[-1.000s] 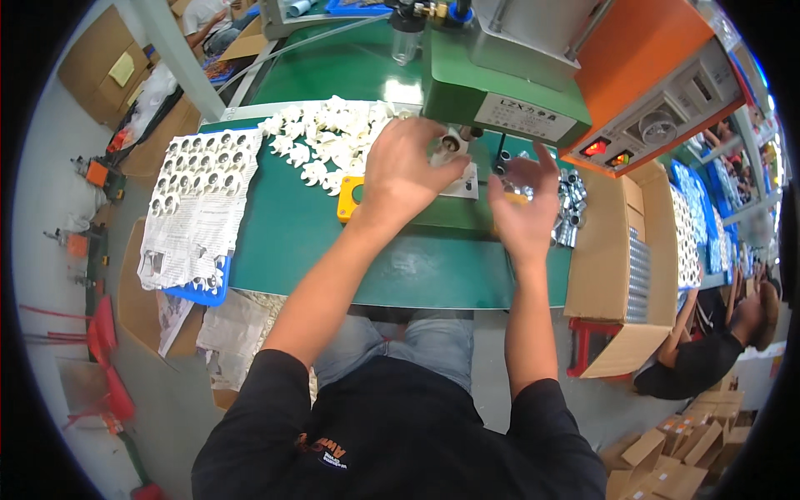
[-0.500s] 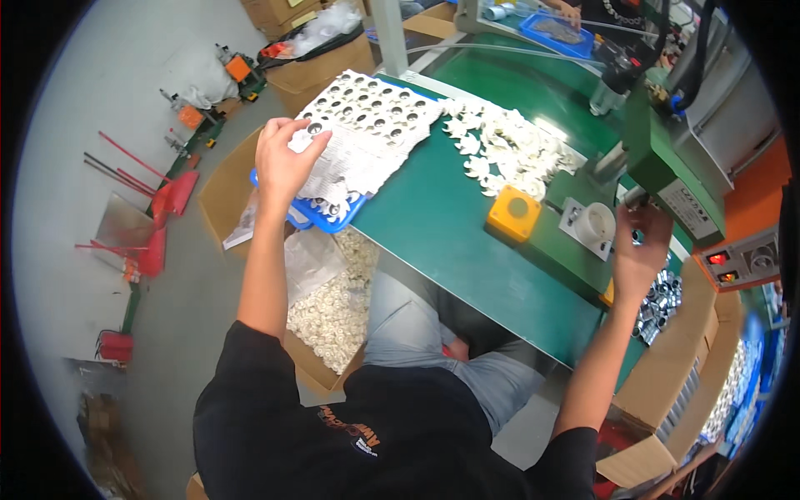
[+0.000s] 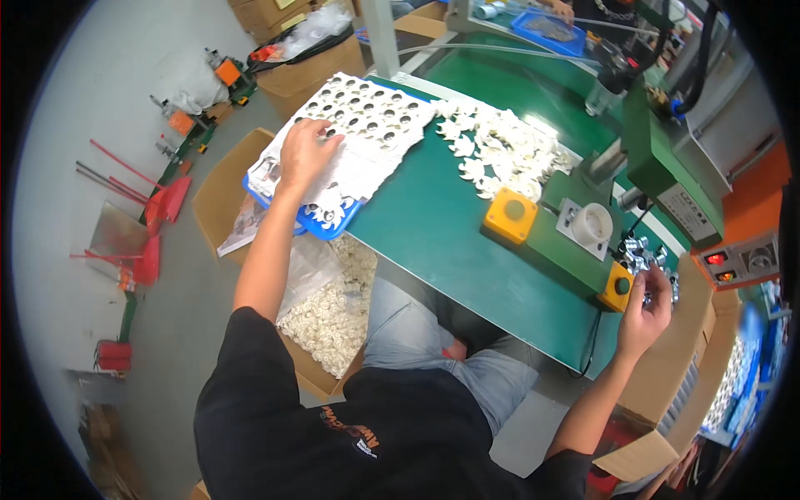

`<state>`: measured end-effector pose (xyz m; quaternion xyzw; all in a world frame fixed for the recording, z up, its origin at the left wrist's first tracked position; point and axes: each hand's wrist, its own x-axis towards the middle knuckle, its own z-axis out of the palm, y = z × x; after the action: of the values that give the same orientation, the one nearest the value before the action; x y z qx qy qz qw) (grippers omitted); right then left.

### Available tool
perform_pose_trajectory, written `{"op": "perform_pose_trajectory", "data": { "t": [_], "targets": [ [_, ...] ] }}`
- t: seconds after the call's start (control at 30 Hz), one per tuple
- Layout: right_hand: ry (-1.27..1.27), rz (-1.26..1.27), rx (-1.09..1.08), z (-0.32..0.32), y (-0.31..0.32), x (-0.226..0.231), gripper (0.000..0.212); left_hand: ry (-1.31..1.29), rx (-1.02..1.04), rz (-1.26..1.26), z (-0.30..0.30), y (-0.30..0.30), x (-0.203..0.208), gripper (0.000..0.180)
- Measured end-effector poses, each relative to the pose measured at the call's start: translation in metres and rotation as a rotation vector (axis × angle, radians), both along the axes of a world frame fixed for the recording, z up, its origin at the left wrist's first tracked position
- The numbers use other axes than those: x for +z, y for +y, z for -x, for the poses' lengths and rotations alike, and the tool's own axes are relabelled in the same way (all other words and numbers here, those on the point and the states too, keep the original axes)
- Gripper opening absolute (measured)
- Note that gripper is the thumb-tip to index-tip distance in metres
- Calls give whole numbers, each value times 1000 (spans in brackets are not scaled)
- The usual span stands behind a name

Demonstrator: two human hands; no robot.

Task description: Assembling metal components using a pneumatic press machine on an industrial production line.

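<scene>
My left hand (image 3: 305, 157) is over a white sheet on a blue tray (image 3: 327, 227). Its thumb and forefinger close around a small white part with a dark round centre (image 3: 331, 133). Rows of similar parts (image 3: 367, 107) cover the sheet's far half, and loose white pieces (image 3: 330, 210) lie at its near corner. My right hand (image 3: 645, 320) is at a pile of shiny metal fittings (image 3: 640, 252), right of a green press (image 3: 667, 171). Its fingers are drawn together; what they hold is hidden. A white round holder (image 3: 592, 223) sits on the press base.
Curved white pieces (image 3: 508, 154) are heaped mid-table. Yellow button boxes (image 3: 510, 215) (image 3: 616, 287) flank the press base. Below the table's left end stands a carton of small white pieces (image 3: 337, 304); another carton (image 3: 667, 383) is at right. Someone's hand (image 3: 560, 8) shows beyond a blue tray.
My right hand has dropped from beneath the press head to the metal fittings. My left hand has shifted slightly right and lower over the sheet, with the white part between its fingers.
</scene>
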<state>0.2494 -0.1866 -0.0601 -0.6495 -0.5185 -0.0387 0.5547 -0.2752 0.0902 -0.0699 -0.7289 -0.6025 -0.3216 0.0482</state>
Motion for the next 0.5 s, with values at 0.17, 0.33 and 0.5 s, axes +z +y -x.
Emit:
{"op": "perform_pose_trajectory", "data": {
  "t": [0.17,0.33,0.5],
  "targets": [
    [-102,120,-84,-11,-32,-9,23,-69,-470,-31,-104,-6,15,18],
    [-167,223,-122,-5,-55,-3,21,449,-483,-129,-186,53,-11,12],
    [-168,291,-163,-17,-65,-21,23,467,-381,29,-181,81,-26,15]
  ]
}}
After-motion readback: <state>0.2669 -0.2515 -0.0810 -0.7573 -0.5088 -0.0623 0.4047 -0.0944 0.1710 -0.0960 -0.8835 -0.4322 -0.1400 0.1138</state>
